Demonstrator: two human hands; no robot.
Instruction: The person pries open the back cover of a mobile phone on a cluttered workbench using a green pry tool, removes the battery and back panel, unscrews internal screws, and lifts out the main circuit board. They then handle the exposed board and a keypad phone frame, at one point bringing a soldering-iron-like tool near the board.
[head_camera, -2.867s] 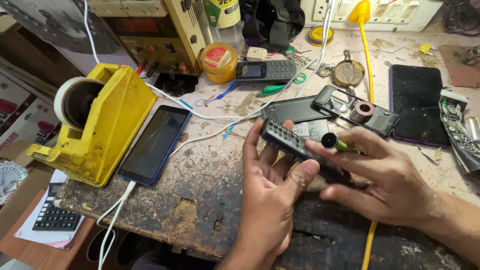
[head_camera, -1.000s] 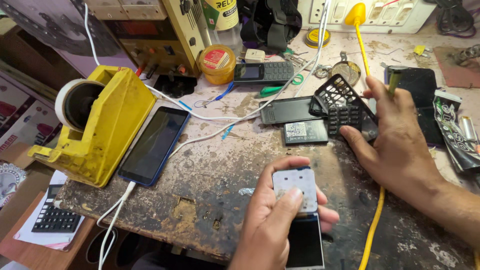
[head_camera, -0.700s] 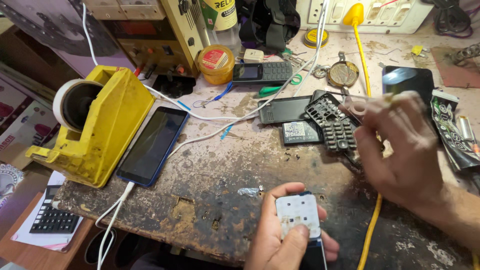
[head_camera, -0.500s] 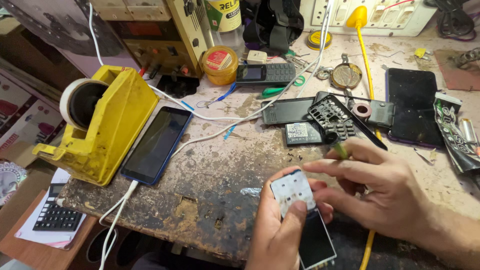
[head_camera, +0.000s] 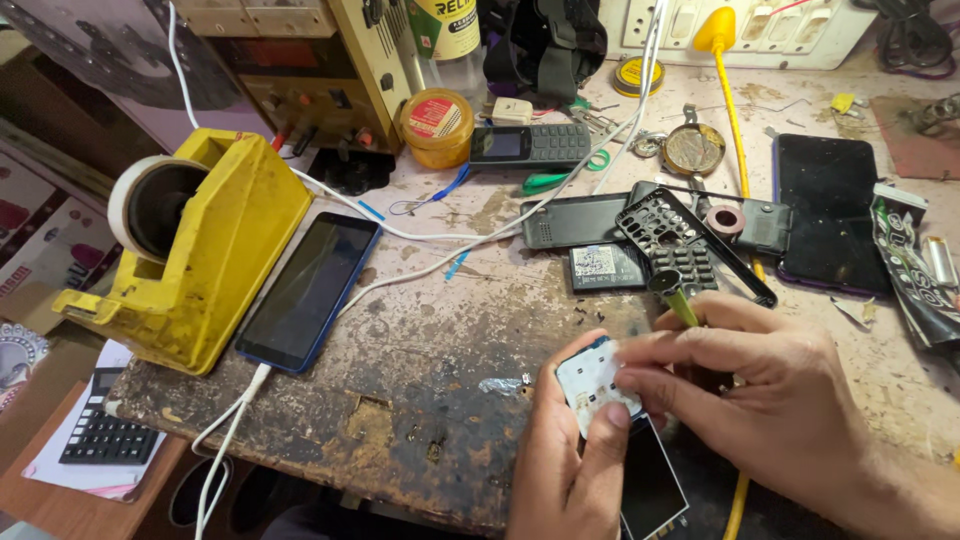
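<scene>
Right hand (head_camera: 770, 400), back from the loose keypad frame (head_camera: 690, 245), now closes over the stripped phone (head_camera: 615, 420) in the left hand's (head_camera: 570, 470) grip above the tabletop (head_camera: 430, 340), screwdriver (head_camera: 672, 295) clenched; housing off, reassembly pending.

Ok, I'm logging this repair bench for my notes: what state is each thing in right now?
Small opened keypad phone: front cover off, white key membrane exposed, held in left hand.
Green-handled screwdriver: in right hand grip, fingertips on the membrane.
Black keypad frame: detached, lying on bench.
Blue-edged smartphone: screen dark, white cable plugged in.
Black bar phone: assembled, screen dark.
Yellow tape dispenser: tape roll loaded.
</scene>
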